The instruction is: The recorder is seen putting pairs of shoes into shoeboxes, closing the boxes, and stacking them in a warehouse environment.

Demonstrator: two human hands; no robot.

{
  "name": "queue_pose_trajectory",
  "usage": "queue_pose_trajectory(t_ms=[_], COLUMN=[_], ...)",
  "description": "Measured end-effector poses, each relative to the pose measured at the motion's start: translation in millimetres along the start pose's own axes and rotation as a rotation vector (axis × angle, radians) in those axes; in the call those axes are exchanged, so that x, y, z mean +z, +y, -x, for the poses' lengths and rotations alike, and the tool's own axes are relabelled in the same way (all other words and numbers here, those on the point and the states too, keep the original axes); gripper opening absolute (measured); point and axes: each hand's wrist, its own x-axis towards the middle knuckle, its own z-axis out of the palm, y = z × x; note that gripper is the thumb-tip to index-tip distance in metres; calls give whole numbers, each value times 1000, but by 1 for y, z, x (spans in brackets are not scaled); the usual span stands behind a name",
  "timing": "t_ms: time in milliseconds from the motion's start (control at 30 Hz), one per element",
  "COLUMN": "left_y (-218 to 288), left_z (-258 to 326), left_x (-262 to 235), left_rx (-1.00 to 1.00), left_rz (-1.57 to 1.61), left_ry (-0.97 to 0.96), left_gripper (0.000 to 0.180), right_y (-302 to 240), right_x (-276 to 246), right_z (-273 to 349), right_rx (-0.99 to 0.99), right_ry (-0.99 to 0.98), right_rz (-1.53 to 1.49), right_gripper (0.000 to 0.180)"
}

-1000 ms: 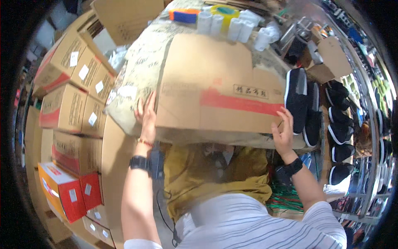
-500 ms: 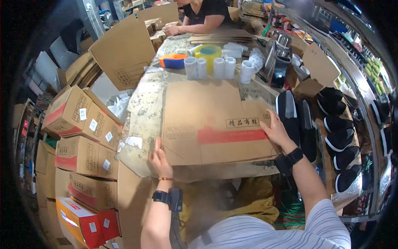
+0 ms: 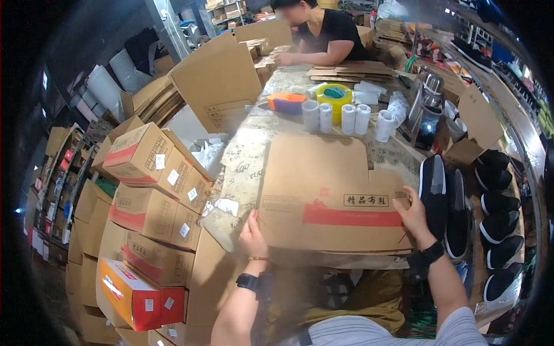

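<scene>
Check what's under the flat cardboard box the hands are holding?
The flat cardboard box lies on the scribbled worktable. Both hands grip its near corners. Anything beneath it is covered.

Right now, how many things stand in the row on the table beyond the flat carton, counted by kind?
White rolls: 5
Yellow tape roll: 1
Orange-and-purple tape dispenser: 1
Total: 7

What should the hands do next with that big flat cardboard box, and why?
Probably push the two side edges toward each other so the flat cardboard box pops open. It lies flat and folded on the table, with the left hand on its left edge and the right hand on its right edge. Black shoes lie just beside it.
</scene>
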Motion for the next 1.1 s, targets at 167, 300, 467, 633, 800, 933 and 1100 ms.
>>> queue_pose_trajectory(t_ms=[167, 300, 467, 633, 800, 933, 1100], left_y=[23, 59, 36, 36, 37, 37, 35], left_z=[-30, -51, -45, -47, -50, -51, -50], left_x=[-11, 29, 70, 74, 74, 75, 73], left_rx=[326, 503, 504, 470, 481, 456, 480], left_rz=[-373, -484, -1032, -1080, -1081, -1089, -1069], left_ry=[-130, -210, -197, -245, -221, -236, -217], left_gripper=[49, 53, 61, 63, 62, 61, 61], right_y=[-33, -53, -25, -22, -21, -17, -20], right_x=[-8, 20, 74, 71, 77, 77, 78], right_z=[-23, -53, -62, -59, -62, -63, -62], right_rx=[-252, -429, -433, -313, -322, -335, -352], right_ry=[72, 138, 241, 54, 84, 84, 73], right_rz=[287, 289, 583, 588, 572, 563, 574], right_gripper=[47, 43, 43, 48, 47, 47, 49])
